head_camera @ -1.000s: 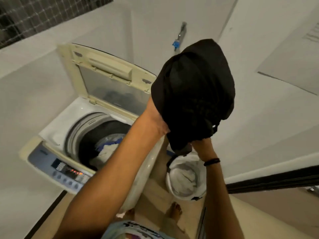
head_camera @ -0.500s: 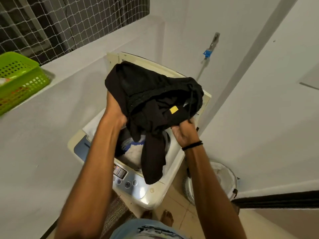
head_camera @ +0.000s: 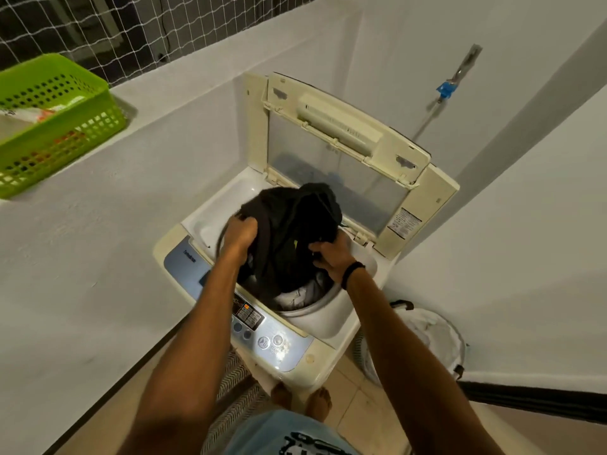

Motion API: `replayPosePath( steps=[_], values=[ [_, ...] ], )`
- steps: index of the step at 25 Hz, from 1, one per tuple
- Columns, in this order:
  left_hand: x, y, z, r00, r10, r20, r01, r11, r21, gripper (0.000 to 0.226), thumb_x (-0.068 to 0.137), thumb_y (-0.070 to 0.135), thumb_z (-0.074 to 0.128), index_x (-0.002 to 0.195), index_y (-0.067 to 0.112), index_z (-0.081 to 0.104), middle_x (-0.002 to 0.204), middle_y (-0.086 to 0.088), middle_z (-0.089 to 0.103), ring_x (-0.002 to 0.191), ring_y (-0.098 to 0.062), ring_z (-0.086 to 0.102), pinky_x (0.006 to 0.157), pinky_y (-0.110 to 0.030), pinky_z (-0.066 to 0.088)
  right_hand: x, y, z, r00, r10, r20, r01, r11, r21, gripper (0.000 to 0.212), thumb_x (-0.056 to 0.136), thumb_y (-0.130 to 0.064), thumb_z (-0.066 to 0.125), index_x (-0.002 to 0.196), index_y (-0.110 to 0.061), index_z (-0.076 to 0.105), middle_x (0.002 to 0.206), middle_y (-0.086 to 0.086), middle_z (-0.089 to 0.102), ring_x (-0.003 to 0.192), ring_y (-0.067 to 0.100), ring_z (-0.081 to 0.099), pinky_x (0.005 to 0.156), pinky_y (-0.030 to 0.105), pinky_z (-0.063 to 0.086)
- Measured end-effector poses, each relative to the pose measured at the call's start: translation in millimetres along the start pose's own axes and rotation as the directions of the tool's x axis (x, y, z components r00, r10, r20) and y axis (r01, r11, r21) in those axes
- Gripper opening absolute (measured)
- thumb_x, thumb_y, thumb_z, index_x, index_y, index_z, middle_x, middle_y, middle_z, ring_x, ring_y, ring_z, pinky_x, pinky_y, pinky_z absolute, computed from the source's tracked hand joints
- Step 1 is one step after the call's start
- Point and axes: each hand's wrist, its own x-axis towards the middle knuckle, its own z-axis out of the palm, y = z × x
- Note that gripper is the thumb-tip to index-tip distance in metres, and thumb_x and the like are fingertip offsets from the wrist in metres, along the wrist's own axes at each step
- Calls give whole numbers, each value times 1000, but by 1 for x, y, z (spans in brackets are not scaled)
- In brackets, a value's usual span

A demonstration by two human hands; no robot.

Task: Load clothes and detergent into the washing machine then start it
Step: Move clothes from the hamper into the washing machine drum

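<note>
A cream top-loading washing machine stands in the corner with its lid raised upright. Over the drum opening hangs a bunched black garment, its lower part down inside the drum. My left hand grips its left side and my right hand, with a black wristband, grips its right side. Light-coloured clothes lie in the drum beneath it. The blue control panel with buttons and a lit display runs along the machine's front edge.
A white laundry basket sits on the floor to the right of the machine. On the ledge at the left rests a green plastic basket. A wall tap with a blue fitting is behind the machine. My bare feet stand on a striped mat.
Both hands have carried the black garment from above the laundry basket leftward to the machine and lowered it into the drum opening.
</note>
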Motion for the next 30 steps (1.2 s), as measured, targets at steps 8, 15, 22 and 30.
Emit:
replayPosePath(
  steps=[8, 15, 22, 30],
  values=[
    [-42, -62, 62, 990, 92, -107, -83, 993, 89, 37, 87, 7, 51, 124, 9, 54, 101, -5, 61, 98, -29, 60, 89, -37, 48, -13, 68, -73, 981, 52, -189, -63, 997, -52, 15, 94, -2, 56, 104, -5, 67, 97, 19, 72, 76, 23, 68, 70, 32, 57],
    [-141, -115, 216, 905, 369, 211, -417, 867, 274, 18, 91, 14, 55, 99, 25, 66, 97, 12, 65, 91, -10, 57, 85, -20, 41, -74, 135, -218, 894, 131, -428, -157, 987, -28, 14, 89, -2, 57, 82, 2, 68, 72, 16, 65, 64, 26, 58, 63, 39, 51],
    [-167, -214, 354, 915, -65, 399, -205, 775, 598, 14, 90, 20, 54, 97, 22, 66, 103, 1, 68, 98, -22, 62, 79, -24, 40, -94, 249, -374, 791, 449, -415, -445, 888, 113, 13, 90, -3, 55, 78, -8, 58, 70, 13, 56, 54, 22, 53, 50, 28, 42],
    [-21, -413, 554, 894, -327, 306, 21, 714, 700, 22, 88, 33, 56, 108, 31, 65, 108, 1, 71, 105, -24, 66, 97, -39, 50, 85, 438, -513, 710, 539, -454, -634, 769, -79, 45, 87, -24, 62, 129, -13, 53, 118, 16, 65, 105, 36, 64, 92, 49, 54]
  ],
)
